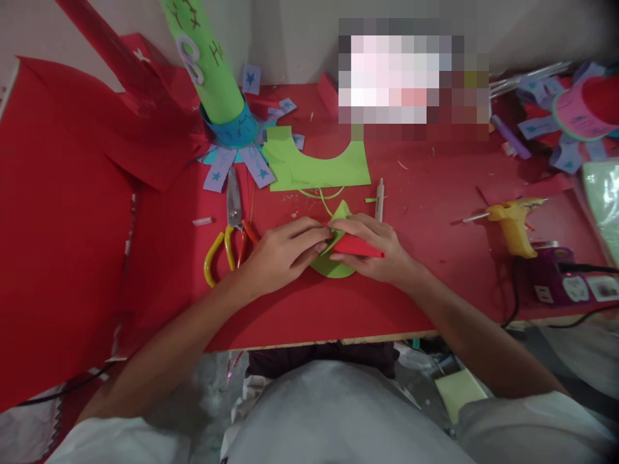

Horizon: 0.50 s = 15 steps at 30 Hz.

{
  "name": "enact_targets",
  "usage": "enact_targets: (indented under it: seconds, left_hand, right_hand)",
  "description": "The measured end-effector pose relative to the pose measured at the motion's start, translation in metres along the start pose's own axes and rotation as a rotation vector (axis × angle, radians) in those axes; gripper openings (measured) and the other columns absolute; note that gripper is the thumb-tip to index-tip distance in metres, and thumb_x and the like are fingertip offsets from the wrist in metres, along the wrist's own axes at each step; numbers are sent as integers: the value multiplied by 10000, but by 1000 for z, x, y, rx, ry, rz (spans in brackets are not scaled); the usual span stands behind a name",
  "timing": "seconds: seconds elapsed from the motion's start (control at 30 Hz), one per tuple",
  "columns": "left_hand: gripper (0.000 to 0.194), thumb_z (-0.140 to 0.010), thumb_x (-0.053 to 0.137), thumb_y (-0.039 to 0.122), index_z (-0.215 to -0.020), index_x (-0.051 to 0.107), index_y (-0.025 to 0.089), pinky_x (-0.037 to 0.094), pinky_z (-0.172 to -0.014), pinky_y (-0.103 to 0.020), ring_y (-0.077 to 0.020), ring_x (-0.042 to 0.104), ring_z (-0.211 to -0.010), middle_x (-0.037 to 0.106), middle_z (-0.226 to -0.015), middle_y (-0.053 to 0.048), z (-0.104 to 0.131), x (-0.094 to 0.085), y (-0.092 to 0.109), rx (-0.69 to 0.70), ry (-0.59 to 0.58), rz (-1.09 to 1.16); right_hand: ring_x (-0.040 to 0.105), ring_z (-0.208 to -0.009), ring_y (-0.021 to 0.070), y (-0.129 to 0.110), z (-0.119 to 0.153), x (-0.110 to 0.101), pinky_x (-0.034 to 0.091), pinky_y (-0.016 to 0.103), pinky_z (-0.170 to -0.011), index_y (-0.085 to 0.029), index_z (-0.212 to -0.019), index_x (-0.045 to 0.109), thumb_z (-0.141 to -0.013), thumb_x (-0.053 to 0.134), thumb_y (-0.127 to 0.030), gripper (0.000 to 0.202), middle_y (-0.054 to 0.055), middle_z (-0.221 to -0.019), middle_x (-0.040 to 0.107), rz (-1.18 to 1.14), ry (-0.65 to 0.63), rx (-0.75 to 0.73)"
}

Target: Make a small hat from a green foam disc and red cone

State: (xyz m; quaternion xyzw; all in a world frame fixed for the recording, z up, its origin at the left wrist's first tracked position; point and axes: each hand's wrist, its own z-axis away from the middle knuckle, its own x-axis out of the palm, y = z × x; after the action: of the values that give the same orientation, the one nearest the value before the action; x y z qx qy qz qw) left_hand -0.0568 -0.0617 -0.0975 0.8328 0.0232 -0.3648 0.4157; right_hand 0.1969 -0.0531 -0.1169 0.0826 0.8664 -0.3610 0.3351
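My left hand [289, 250] pinches the near edge of a curved light-green paper piece [334, 268], its fingertips meeting those of my other hand. My right hand [378, 240] has its fingers around a red paper cone [356, 245], which lies against the green paper with its narrow tip pointing right. A pointed bit of the green paper sticks up beyond the fingers. Where the two papers join is hidden by my fingertips. Just past my hands lie a green sheet with a round cut-out [323, 173] and a pale pen [380, 200].
Scissors with yellow and red handles [233, 225] lie left of my hands. Behind them stands a green paper tube [213, 77] on a blue base. A yellow glue gun [513, 225] and purple power strip [556, 277] sit right. Large red sheets [72, 212] cover the left.
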Motion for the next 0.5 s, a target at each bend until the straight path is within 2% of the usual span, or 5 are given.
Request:
enact_targets:
  seconds: [0.1, 0.23, 0.33, 0.43, 0.5]
  left_hand:
    - [203, -1114, 536, 210, -1216, 711, 200, 568, -937, -301, -180, 722, -1059, 756, -1160, -91, -2, -2, 0, -26, 51, -11]
    - [205, -1101, 523, 185, -1129, 725, 204, 536, -873, -289, -167, 706, -977, 740, -1064, -54, -4, -3, -5, -194, 145, -102]
    - [205, -1070, 539, 174, -1083, 742, 203, 523, -843, -314, -195, 694, -966, 731, -1057, -60, -4, -1, -11, -281, 81, -197]
    - [202, -1052, 568, 191, -1107, 762, 211, 517, -837, -345, -225, 688, -970, 730, -1080, -75, -3, 2, -12, -325, -21, -267]
    - [217, -1057, 566, 202, -1134, 769, 216, 519, -860, -364, -237, 689, -984, 733, -1088, -80, -4, 3, -10, -347, -44, -276]
  right_hand:
    - [781, -1005, 296, 2, 2, 0, 657, 458, -910, -297, -1353, 685, -997, 772, -491, 415, 95, -1113, 807, 14, -10, -12]
    - [774, -1001, 291, 4, 5, -1, 646, 444, -904, -286, -1297, 701, -992, 775, -476, 366, 93, -1091, 795, 9, -7, -8]
    - [768, -1004, 290, 3, 5, -2, 642, 442, -903, -293, -1306, 695, -997, 770, -459, 359, 92, -1088, 787, -3, -13, -14]
    - [765, -992, 290, 2, 4, -3, 640, 441, -890, -300, -1317, 688, -998, 770, -445, 360, 89, -1077, 781, 6, -9, -19]
    - [764, -984, 286, 1, 4, -4, 638, 432, -880, -297, -1325, 684, -998, 773, -429, 363, 89, -1082, 779, 20, 5, -31]
